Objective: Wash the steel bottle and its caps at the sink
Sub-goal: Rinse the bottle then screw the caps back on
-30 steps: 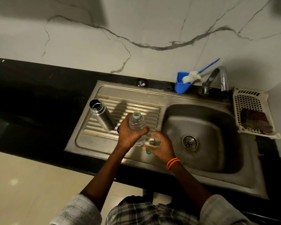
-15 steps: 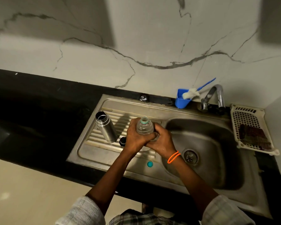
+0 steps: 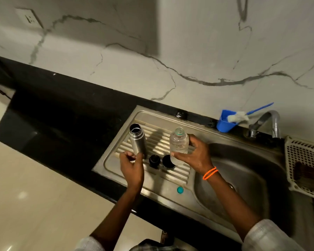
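Observation:
An open steel bottle [image 3: 137, 141] stands on the ribbed drainboard [image 3: 159, 140] of the sink. My left hand [image 3: 132, 165] curls its thumb and fingers round the foot of that bottle, hiding its base. Two black caps [image 3: 154, 160] [image 3: 168, 161] sit side by side on the drainboard between my hands. My right hand [image 3: 196, 156] grips a clear, uncapped plastic bottle [image 3: 179, 144] upright, just above the right-hand cap. A small teal cap [image 3: 180, 190] lies on the sink's front ledge.
The sink basin [image 3: 246, 180] lies to the right, with the tap [image 3: 269, 120] behind it. A blue cup [image 3: 225, 125] holding a brush stands by the wall. A white basket [image 3: 303, 156] with a dark scrubber sits at far right. Black counter [image 3: 62, 115] stretches left.
The plastic bottle passed from my left hand to my right hand. My left hand moved left to the steel bottle's foot. The two black caps came into sight.

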